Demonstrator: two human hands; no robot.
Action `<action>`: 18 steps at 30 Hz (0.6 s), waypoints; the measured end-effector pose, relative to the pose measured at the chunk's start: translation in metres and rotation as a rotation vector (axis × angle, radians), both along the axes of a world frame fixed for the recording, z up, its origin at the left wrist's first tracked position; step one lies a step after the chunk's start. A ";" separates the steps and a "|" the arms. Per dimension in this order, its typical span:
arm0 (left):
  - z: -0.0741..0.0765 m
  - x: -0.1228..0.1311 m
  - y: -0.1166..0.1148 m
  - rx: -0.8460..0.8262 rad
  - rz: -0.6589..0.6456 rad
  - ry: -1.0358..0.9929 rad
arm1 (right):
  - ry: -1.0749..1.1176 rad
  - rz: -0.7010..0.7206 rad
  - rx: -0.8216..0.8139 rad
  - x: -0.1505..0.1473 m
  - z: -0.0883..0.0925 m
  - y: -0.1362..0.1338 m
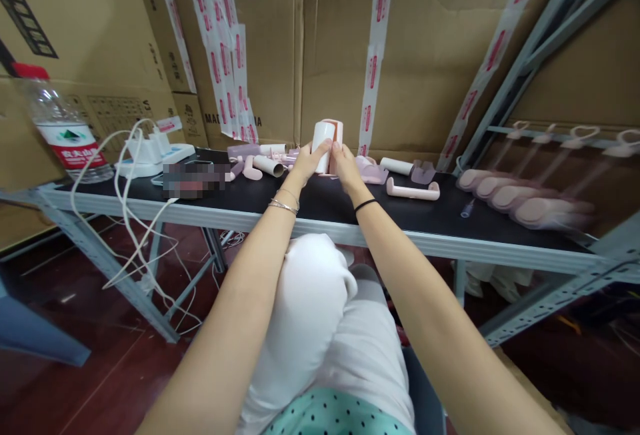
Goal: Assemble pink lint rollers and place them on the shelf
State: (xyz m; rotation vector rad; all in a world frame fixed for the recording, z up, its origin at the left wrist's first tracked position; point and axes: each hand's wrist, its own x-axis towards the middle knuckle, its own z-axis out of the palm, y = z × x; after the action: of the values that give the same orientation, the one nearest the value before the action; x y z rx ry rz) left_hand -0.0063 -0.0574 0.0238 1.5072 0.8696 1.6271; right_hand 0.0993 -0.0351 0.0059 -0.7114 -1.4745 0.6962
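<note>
Both arms reach out over the black table top [350, 205]. My left hand [307, 160] and my right hand [344, 161] together hold a white roll with a pink edge [326, 136], upright just above the table. The left thumb presses its front and the right fingers close on its lower right side. Around the hands lie several pink and white parts: short white tubes [267, 165], a white tube [397, 166] and a pink handle [413, 190].
A row of pink oval pieces [520, 198] lies at the right, blurred. A white power strip with cables [153, 153] and a water bottle [63, 128] stand at the left. Taped cardboard boxes [425, 55] wall the back. A grey metal shelf frame [530, 48] rises at right.
</note>
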 end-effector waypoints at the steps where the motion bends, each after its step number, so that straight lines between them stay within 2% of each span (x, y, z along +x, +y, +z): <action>1: 0.000 0.000 0.000 0.015 0.021 0.018 | 0.016 -0.004 -0.011 0.001 0.001 0.000; 7: -0.003 -0.001 0.005 0.008 0.096 0.139 | 0.038 0.031 -0.107 0.000 -0.001 0.000; 10: -0.003 0.001 0.006 -0.024 0.100 0.098 | -0.028 0.012 -0.114 -0.003 -0.004 0.000; 15: 0.000 0.004 0.002 -0.063 0.095 0.009 | -0.141 -0.117 -0.049 -0.004 -0.005 0.002; 18: 0.003 0.005 -0.002 -0.082 0.097 -0.016 | -0.160 -0.123 -0.022 -0.005 -0.006 0.004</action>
State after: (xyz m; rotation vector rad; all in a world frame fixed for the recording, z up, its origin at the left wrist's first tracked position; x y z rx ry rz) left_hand -0.0015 -0.0589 0.0268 1.4137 1.0019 1.6497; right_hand 0.0944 -0.0312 0.0003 -0.8837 -1.5556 0.5725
